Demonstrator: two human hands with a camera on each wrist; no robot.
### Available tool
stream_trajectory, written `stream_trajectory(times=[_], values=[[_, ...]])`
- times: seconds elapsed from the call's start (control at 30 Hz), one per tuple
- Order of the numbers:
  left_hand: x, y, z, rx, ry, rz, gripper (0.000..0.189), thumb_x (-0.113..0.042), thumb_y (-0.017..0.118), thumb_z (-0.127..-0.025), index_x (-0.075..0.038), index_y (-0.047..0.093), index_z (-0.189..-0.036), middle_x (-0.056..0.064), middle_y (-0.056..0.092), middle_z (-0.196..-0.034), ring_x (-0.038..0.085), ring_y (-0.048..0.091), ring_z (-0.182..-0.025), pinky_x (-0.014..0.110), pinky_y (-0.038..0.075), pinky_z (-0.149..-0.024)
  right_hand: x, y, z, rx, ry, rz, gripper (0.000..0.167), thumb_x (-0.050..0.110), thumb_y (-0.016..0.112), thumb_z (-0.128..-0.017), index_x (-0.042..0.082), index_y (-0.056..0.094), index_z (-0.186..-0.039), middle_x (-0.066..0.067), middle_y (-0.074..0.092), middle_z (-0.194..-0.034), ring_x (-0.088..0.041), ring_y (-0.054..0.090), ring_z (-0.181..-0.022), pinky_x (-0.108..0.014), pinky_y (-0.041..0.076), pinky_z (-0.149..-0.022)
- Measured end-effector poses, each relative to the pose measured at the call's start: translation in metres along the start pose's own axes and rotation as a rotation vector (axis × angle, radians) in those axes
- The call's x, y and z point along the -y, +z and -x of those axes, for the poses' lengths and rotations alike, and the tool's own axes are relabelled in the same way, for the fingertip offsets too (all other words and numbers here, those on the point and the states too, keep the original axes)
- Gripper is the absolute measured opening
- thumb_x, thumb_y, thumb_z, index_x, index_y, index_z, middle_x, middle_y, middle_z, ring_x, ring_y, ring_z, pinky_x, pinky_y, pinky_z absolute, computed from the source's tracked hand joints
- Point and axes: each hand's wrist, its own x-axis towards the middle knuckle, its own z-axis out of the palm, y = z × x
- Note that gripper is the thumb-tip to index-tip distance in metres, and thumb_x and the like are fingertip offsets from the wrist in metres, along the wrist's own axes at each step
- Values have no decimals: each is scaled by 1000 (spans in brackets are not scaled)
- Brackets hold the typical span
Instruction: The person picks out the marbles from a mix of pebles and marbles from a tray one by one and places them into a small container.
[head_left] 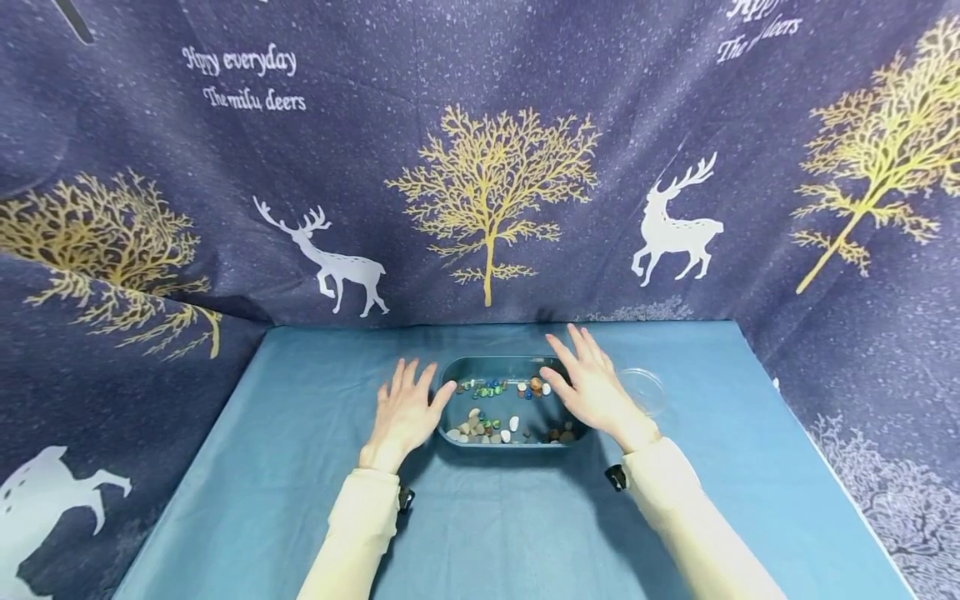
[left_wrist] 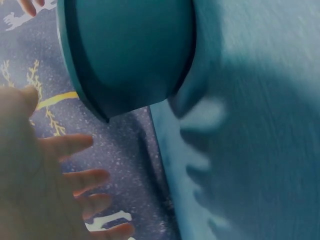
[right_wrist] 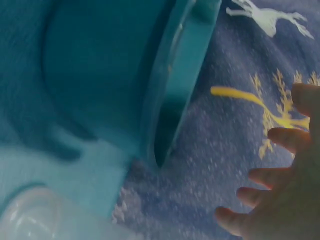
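Observation:
A dark teal oblong tub (head_left: pixel 517 447) stands on the table with several pebbles (head_left: pixel 474 427) and glass marbles (head_left: pixel 489 388) inside. White stones (head_left: pixel 513 423) lie mid-tub, brown ones (head_left: pixel 562 435) toward its right end. My left hand (head_left: pixel 405 408) is at the tub's left end, fingers spread, thumb close to the rim. Over the right end reaches my right hand (head_left: pixel 592 387), its fingers spread and nothing held; it covers part of the rim. Both wrist views show the tub's outer wall (left_wrist: pixel 130 50) beside the outstretched fingers.
A clear round plastic container (head_left: pixel 642 392) sits right of the tub, partly behind my right hand. Blue cloth (head_left: pixel 517 533) covers the table. A dark curtain (head_left: pixel 480 67) printed with deer and trees hangs at the table's back edge.

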Motion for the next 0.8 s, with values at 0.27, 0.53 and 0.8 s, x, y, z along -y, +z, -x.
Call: stream_trajectory(times=[0.27,0.53,0.8], values=[[0,10,-5,-9,-79,154,67,-62,37,-99,-12,51,-141,17,40,-148,37,31,-139,62,26,-104,4,10,-15,17,-170,-19,48,36,53,-102,10,48,-142,-20,27,-154,-38,24,-142,-63,24,-106],[-2,23,-9,-47,-144,269,52,-50,48,-101,-11,59,-134,14,50,-139,35,46,-126,58,36,-97,3,15,-27,31,-294,93,32,23,63,-97,10,60,-126,-19,49,-135,-37,46,-125,-59,39,-94],[0,31,-9,-113,-147,405,28,-37,57,-100,-10,62,-99,10,56,-97,28,54,-85,43,42,-74,-1,19,-38,173,-348,180,11,13,68,-93,12,63,-103,-3,59,-93,-15,51,-70,-33,42,-60]])
